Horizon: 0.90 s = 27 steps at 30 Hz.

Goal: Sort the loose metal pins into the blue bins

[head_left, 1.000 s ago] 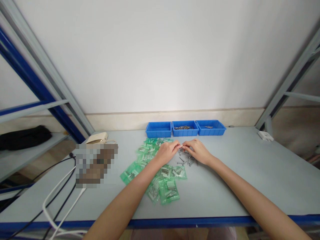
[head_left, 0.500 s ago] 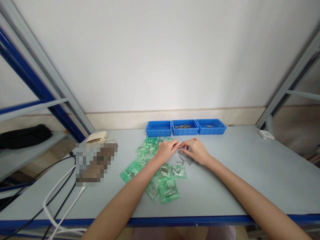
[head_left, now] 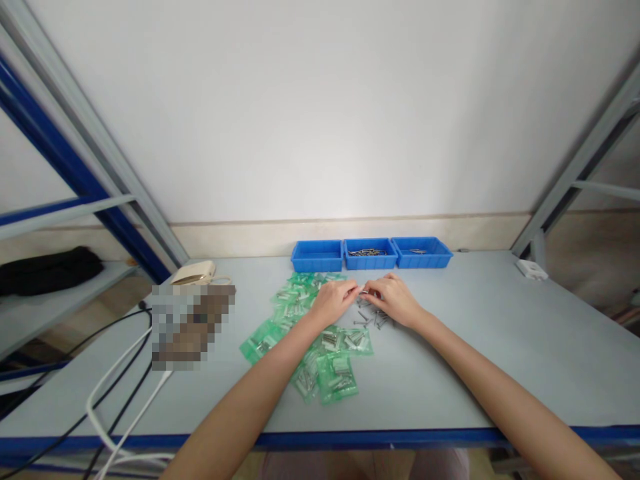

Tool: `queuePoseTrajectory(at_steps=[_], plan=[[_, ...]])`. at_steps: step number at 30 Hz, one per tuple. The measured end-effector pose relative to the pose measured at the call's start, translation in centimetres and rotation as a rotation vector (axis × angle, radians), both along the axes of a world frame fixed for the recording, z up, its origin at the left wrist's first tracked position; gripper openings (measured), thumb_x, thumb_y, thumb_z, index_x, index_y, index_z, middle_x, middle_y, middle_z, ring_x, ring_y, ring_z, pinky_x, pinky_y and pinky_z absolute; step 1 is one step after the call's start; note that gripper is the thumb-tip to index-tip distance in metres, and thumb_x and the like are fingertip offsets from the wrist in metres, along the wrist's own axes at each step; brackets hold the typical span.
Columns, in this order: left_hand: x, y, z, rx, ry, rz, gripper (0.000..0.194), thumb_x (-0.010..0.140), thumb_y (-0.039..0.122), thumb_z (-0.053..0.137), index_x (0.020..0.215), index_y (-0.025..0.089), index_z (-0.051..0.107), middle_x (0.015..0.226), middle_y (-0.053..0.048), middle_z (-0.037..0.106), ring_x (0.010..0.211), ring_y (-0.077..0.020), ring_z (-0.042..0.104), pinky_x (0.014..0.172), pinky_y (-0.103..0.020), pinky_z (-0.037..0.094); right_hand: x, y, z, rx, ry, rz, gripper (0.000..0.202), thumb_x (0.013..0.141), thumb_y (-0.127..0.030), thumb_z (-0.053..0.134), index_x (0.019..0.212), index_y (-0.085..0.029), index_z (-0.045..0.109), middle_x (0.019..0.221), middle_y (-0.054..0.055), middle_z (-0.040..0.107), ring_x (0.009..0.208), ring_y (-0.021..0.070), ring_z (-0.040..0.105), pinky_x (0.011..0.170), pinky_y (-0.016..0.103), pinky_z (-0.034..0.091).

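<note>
My left hand (head_left: 335,301) is closed, thumb and fingers pinched together, above the green packets. Facing it, my right hand (head_left: 394,300) is closed too, its fingertips almost meeting those of the left. A small metal screw (head_left: 364,291) shows between the two sets of fingertips, mostly covered by them. Loose screws (head_left: 377,319) lie in a small heap below my right hand. Several green plastic packets (head_left: 337,379) with pale plugs and screws inside spread under and around my left hand and forearm.
Three blue bins stand along the wall: the left bin (head_left: 317,265), the middle bin (head_left: 371,263) with screws, the right bin (head_left: 423,259) with a few. A cream box (head_left: 194,272), a blurred-out item and cables (head_left: 107,377) lie left; a white block (head_left: 531,269) lies right.
My right fingers have drawn closer together around the small screw, which sits slightly further right. Both arms stay in nearly the same place; bins and packets are unchanged.
</note>
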<state>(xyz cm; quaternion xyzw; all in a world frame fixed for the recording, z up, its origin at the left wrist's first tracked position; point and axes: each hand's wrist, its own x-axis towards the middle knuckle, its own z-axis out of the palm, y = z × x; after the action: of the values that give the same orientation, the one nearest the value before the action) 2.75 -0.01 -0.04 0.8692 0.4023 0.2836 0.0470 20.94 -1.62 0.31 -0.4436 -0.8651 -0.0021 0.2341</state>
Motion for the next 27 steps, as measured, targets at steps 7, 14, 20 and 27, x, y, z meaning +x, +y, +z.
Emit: queuePoseTrajectory(at_steps=[7,14,20,27], plan=[[-0.12,0.02,0.03,-0.063,-0.017,-0.036,0.025,0.091,0.037,0.039,0.093,0.02,0.058,0.062,0.003,0.061,0.06,-0.0115,0.057,0.06,-0.02,0.037,0.14,-0.17,0.48,-0.027,-0.007,0.016,0.032,0.093,-0.036,0.035,0.078,-0.019,0.057,0.068,0.0,0.063,0.064,0.0124,0.055,0.073,0.028,0.03],[-0.04,-0.04,0.19,-0.048,0.035,-0.04,0.03,0.093,0.033,0.036,0.077,0.019,0.058,0.059,0.003,0.06,0.059,-0.0111,0.057,0.06,-0.02,0.036,0.29,0.05,0.15,-0.067,-0.006,0.037,0.026,0.091,-0.035,0.039,0.087,-0.019,0.06,0.072,0.001,0.065,0.07,0.0141,0.057,0.073,0.028,0.031],[0.06,-0.07,0.08,-0.043,0.04,-0.014,0.027,0.091,0.034,0.04,0.08,0.019,0.059,0.059,0.003,0.059,0.059,-0.0117,0.057,0.059,-0.02,0.035,0.35,0.0,0.14,-0.066,0.01,0.058,0.019,0.088,-0.032,0.047,0.084,-0.019,0.06,0.072,0.0,0.065,0.07,0.014,0.058,0.074,0.028,0.031],[0.02,0.08,-0.14,-0.024,0.064,-0.05,0.027,0.092,0.036,0.038,0.093,0.021,0.059,0.06,0.003,0.061,0.062,-0.0126,0.059,0.059,-0.02,0.036,0.56,-0.07,0.45,-0.066,0.027,0.057,0.021,0.089,-0.03,0.043,0.088,-0.02,0.061,0.073,0.0,0.065,0.069,0.0133,0.057,0.076,0.029,0.032]])
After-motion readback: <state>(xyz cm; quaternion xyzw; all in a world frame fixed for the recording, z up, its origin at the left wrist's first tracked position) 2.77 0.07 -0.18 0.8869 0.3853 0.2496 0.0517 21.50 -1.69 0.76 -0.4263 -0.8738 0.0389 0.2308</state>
